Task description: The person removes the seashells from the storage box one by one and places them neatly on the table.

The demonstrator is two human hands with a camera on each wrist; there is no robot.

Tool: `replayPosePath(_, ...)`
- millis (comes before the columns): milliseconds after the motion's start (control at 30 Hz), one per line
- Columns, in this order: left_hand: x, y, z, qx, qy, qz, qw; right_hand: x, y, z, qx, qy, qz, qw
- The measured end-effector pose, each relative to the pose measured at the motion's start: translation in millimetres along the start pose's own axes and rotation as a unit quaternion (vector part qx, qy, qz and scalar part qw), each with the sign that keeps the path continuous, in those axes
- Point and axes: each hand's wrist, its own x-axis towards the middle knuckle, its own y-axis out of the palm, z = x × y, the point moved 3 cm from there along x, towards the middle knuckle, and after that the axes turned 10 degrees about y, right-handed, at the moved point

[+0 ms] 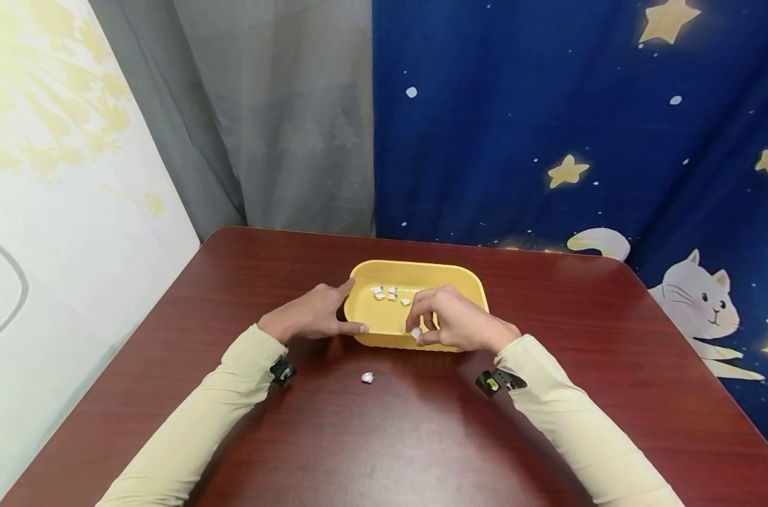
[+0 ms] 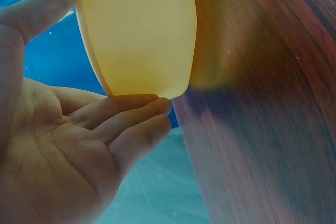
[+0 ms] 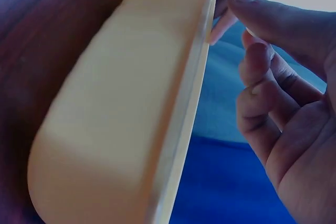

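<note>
A shallow yellow plastic tub stands on the table. My left hand holds its left end, the thumb on the near rim and the other fingers along the end wall; the left wrist view shows those fingers against the wall. Over the near rim, my right hand pinches a small whitish piece between thumb and fingertips. Several small white-and-silver pieces lie on the tub floor. One more silvery piece lies on the table in front of the tub. Their exact kind is too small to tell.
The dark red wooden table runs back to a grey curtain and a blue curtain with stars and a cat. A white patterned panel borders the left side.
</note>
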Motion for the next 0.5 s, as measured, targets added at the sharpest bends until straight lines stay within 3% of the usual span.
replayPosePath(200, 1.2, 0.3, -0.5, 0.000, -0.003, -0.004, 1.0000, -2, 9, 5, 0.022, 0.001, 0.003, 1.000)
replayPosePath(500, 1.2, 3.0, 0.5, -0.009, -0.004, -0.005, 0.9999, -6, 31, 14, 0.007, 0.006, 0.019, 1.000)
